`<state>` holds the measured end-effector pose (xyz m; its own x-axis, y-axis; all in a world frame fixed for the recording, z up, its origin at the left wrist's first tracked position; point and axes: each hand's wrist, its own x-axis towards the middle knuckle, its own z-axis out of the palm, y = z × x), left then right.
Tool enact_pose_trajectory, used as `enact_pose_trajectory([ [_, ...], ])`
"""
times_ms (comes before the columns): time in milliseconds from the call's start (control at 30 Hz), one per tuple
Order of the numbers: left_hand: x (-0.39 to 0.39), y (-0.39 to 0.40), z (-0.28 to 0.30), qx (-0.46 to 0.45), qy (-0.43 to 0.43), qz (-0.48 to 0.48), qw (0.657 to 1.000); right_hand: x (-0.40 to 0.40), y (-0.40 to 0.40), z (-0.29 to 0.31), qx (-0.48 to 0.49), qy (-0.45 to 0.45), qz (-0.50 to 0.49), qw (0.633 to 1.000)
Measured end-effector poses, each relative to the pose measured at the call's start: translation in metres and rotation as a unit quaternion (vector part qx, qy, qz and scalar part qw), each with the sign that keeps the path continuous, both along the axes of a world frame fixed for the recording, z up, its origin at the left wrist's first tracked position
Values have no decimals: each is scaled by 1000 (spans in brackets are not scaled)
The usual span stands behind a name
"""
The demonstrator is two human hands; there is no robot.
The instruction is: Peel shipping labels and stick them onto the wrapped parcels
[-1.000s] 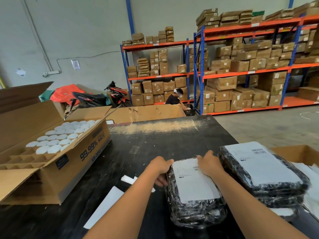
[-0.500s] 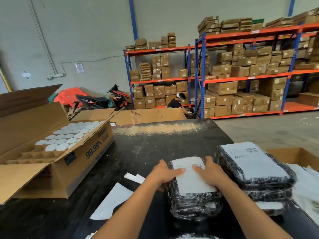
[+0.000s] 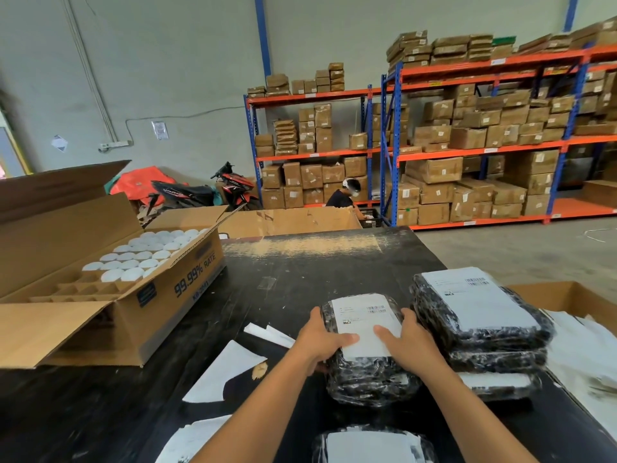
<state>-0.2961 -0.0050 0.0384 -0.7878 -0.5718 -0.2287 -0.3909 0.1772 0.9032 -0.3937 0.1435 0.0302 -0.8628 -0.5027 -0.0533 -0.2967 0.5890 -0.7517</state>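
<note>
Both hands lay flat, fingers straight, left hand [image 3: 322, 340] and right hand [image 3: 405, 342] pressing the near end of the label [image 3: 364, 324] on the wrapped parcel [image 3: 367, 372], whose long axis ran away from the person, the labelled stack [image 3: 480, 329] just beside the right hand.

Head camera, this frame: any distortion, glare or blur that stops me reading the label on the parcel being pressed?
Head view: wide-angle bending curves the shelving at the edges; glare streaks the far table; the label is evenly lit, but its print is too small to read; the bottom-edge parcel is blurred.
</note>
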Motion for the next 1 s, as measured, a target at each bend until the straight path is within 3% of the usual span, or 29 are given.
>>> enact_pose_trajectory([
  [133,4,4,-5,23,43,2,999,3,2,5,-31,-11,-1,999],
  [433,15,10,-11,-17,77,-29,996,13,15,2,-43,-17,40,998],
  [600,23,4,-7,33,44,-42,998,9,16,2,-50,-36,19,998],
  [833,23,17,-15,-8,78,-37,996,11,20,-2,-64,-77,13,995],
  [1000,23,16,-8,4,54,-32,998,16,20,-2,-98,-85,6,992],
])
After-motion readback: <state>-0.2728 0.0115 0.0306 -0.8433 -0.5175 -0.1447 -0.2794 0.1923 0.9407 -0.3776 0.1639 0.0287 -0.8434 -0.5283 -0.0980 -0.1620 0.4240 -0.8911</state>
